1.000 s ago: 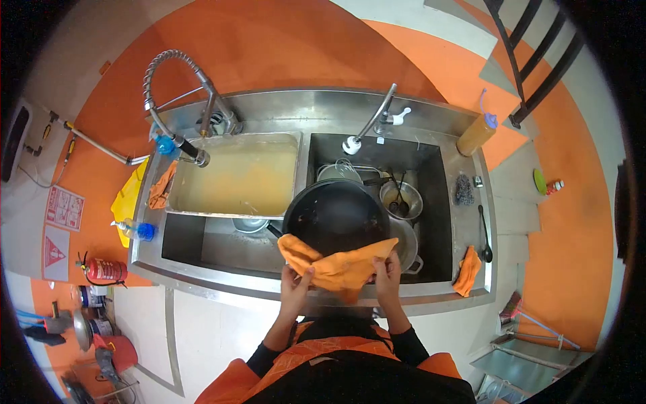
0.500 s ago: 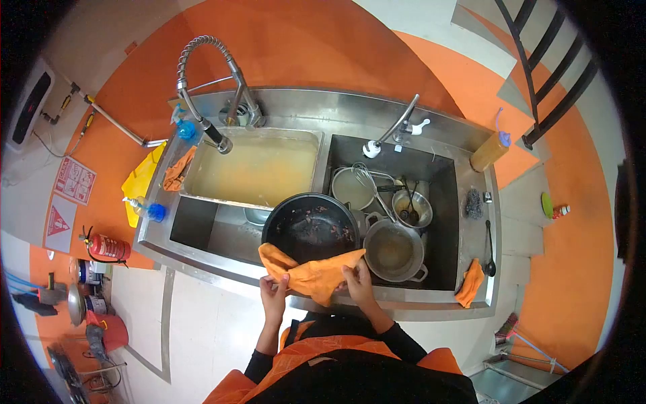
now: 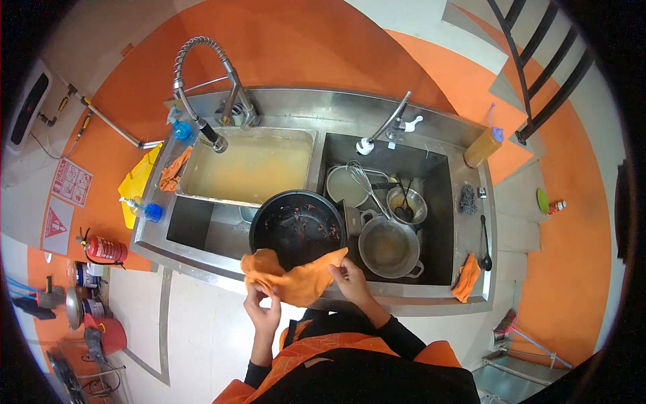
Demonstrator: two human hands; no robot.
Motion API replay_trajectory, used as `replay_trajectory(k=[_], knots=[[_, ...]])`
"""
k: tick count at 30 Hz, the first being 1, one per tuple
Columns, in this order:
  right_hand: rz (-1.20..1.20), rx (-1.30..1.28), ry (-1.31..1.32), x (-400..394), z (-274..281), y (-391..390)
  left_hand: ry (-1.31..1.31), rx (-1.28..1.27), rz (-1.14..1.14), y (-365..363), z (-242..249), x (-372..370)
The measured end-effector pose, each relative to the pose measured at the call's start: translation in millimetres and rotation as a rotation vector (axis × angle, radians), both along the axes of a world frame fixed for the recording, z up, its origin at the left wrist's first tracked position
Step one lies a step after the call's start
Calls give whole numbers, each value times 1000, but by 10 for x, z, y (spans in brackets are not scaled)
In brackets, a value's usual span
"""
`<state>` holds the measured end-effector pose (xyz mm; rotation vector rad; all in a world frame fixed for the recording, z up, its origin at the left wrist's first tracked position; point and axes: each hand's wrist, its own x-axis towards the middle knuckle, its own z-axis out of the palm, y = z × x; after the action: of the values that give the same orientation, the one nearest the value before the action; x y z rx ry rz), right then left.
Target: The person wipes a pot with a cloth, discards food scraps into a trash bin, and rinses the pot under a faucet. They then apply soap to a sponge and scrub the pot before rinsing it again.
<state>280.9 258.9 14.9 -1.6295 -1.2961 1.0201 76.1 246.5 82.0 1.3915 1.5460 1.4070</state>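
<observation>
An orange cloth [image 3: 296, 280] stretches between my two hands, in front of a large black pot [image 3: 301, 225]. My left hand [image 3: 262, 310] pinches the cloth near its left end, and my right hand [image 3: 351, 281] grips its right corner. Brownish-red bits of residue lie on the pot's inside. The cloth overlaps the pot's near rim, so that part is hidden. Under the pot runs the divider between two sink basins. Close to my right hand, a grey pot with two handles [image 3: 389, 248] stands in the right basin.
A metal tray of cloudy water [image 3: 245, 165] spans the left basin. The right basin [image 3: 437, 202] holds a whisk [image 3: 367, 185] and a steel bowl with ladles [image 3: 407, 205]. Two faucets rise behind. On the right ledge lie a folded orange cloth [image 3: 466, 277], a black spoon [image 3: 485, 246] and a scrubber [image 3: 468, 200].
Both hands and the cloth have shifted left, and my left hand has moved lower. The cloth's left end is now more bunched. The black pot appears slightly further left.
</observation>
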Motion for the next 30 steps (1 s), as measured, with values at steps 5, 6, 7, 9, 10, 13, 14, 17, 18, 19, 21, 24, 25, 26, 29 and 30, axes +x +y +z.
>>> replay_trajectory(k=[5,6,7,9,10,13,14,17,18,19,21,24,25,26,29,30], knots=[[15,-16,216,31,-67,-96,66,-129,-364,-241,184,158],[9,-16,215,38,-70,-114,69,-160,-429,-267,226,187],[25,-7,213,44,-76,-132,59,-219,-464,-283,275,232],[38,3,211,58,-125,-170,48,-277,-504,-296,297,273],[51,0,197,67,-179,-186,75,-289,-537,-297,287,276],[100,-93,142,204,-59,-242,94,-298,-617,-303,312,285],[147,-183,106,285,43,-260,91,-297,-654,-302,343,287],[59,-145,342,683,248,-348,28,-393,-764,-318,433,327],[0,-189,302,863,518,-364,-13,-441,-819,-332,459,351],[-57,-234,263,1078,771,-377,-129,-497,-891,-348,509,398],[-200,78,-65,1602,877,-513,-154,-534,-970,-336,567,486],[-733,81,521,2306,1010,-610,-187,-580,-1073,-313,526,587],[-740,81,518,2336,1288,-609,-141,-605,-1054,-306,506,617],[-738,34,712,2355,1601,-609,-94,-629,-1035,-290,485,649],[-744,8,801,2430,1762,-720,-94,-644,-1005,-269,367,707],[-743,34,694,2456,1769,-768,-91,-650,-1013,-262,310,754]])
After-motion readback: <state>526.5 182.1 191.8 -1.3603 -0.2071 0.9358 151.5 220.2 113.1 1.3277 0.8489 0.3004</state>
